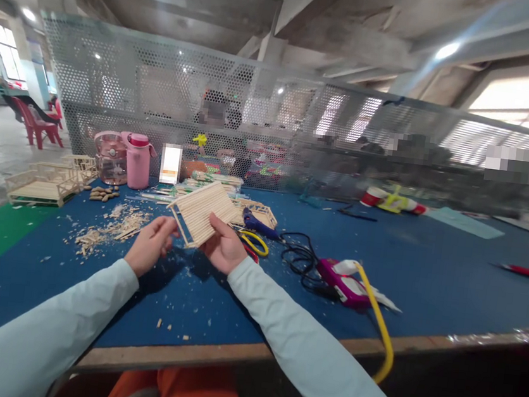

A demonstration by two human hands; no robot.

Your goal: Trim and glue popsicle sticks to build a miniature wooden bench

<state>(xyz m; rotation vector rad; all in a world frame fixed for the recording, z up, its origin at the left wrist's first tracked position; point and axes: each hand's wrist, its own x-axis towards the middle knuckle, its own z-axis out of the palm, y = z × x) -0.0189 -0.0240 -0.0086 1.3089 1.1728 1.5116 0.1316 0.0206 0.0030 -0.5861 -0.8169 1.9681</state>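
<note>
My right hand (226, 245) grips a flat panel of pale wooden sticks (205, 212) by its lower right edge, thumb on top. The panel is tilted above the blue table, with a narrow framed gap along its left end. Close to that end is my left hand (151, 244), its fingers curled together; whatever they pinch, if anything, is hidden. Just behind the right hand lie yellow-handled scissors (255, 243) and a blue glue gun (259, 223). Another wooden stick piece (263, 211) is partly covered by the panel.
Broken stick bits (108, 228) are scattered at left, near finished-looking stick frames (41, 182). A pink bottle (138, 162) and a clear jug (110, 158) stand behind. At right, a purple power strip (345, 284) has a yellow cable (381, 330) hanging over the table edge. A perforated metal screen (153, 84) rises behind.
</note>
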